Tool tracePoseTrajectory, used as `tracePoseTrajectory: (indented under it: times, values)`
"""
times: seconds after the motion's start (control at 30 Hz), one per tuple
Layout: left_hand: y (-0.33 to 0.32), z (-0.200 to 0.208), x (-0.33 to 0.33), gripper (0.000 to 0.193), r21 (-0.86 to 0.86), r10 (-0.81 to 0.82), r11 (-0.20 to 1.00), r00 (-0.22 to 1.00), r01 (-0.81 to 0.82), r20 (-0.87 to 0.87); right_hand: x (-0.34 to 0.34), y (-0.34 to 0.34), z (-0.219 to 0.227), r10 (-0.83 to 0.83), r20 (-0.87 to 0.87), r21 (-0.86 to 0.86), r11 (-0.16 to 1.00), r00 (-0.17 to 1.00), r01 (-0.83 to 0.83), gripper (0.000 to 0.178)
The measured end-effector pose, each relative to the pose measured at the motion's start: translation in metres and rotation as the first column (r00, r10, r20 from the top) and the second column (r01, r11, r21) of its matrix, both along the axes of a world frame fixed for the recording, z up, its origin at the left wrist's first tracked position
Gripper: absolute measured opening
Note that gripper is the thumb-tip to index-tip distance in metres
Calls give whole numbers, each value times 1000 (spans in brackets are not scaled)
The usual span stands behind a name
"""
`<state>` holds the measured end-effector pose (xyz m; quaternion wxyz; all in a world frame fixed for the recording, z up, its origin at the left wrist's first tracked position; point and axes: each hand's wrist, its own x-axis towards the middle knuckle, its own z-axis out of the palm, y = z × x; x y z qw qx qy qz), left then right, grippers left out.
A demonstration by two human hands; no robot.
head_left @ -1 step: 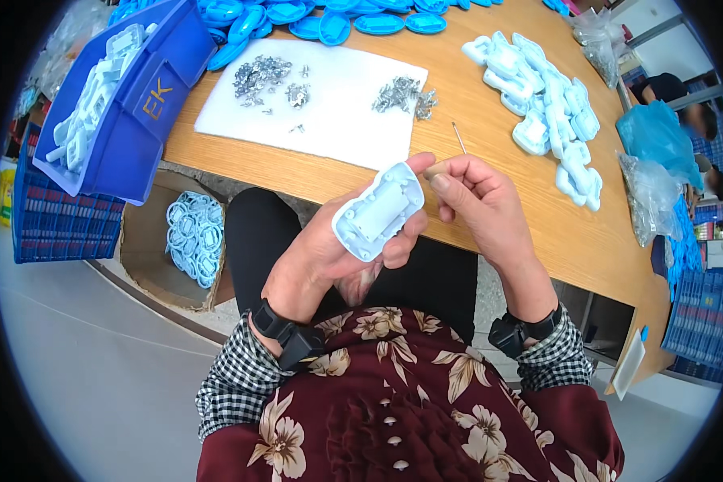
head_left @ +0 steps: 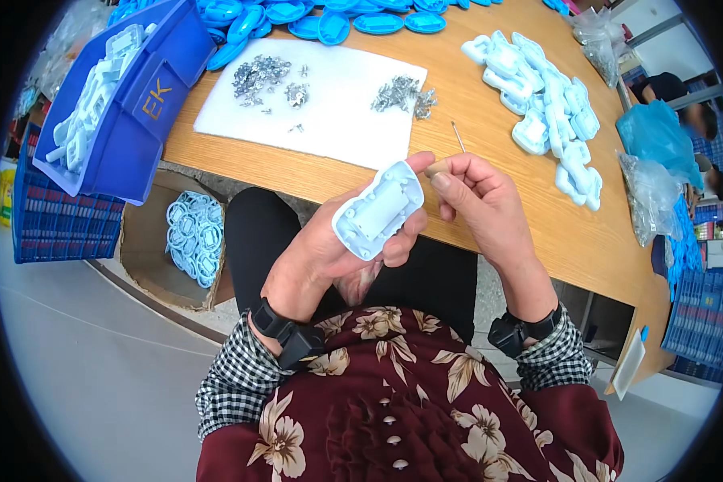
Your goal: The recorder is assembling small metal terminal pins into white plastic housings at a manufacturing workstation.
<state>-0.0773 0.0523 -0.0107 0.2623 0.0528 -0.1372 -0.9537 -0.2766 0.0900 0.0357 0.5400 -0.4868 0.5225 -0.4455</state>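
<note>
My left hand is closed round a pale blue plastic shell, its hollow inside facing up, with small posts and a rectangular recess showing. A left fingertip pokes out past the shell's upper end. Touching or nearly touching that fingertip, my right hand pinches thumb and forefinger together; whatever lies between them is too small to make out. From behind the right fingers a thin metal rod sticks out over the table; I cannot tell whether the hand holds it.
A white foam sheet carries piles of small metal parts. Pale blue shells lie at right, bright blue oval pieces at the back. Left are a blue bin of pale parts and a cardboard box of pale blue rings.
</note>
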Motion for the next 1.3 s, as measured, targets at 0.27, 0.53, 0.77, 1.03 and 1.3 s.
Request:
tracePoseTrajectory:
  times: [0.27, 0.53, 0.77, 1.03, 1.3]
  values:
    - [5, 16, -15, 52, -689, 452, 724, 730, 36, 512, -3, 14, 5, -4, 150, -36, 999, 989, 10, 28]
    - [1, 25, -33, 57, -566, 443, 815, 765, -126, 467, -29, 0, -1, 7, 262, 140, 989, 965, -45, 23]
    - [-16, 27, -33, 68, -248, 320, 939, 872, -239, 372, -46, -31, 17, 30, -291, 2, 1000, 956, -31, 22]
    - [-36, 14, -7, 59, -316, 353, 924, 796, -215, 492, -61, -121, 4, -130, -807, -275, 946, 577, -171, 17]
    - [-39, 17, -1, 55, -194, 240, 966, 858, -168, 454, -64, -148, -17, -59, -870, -185, 960, 490, -213, 15]
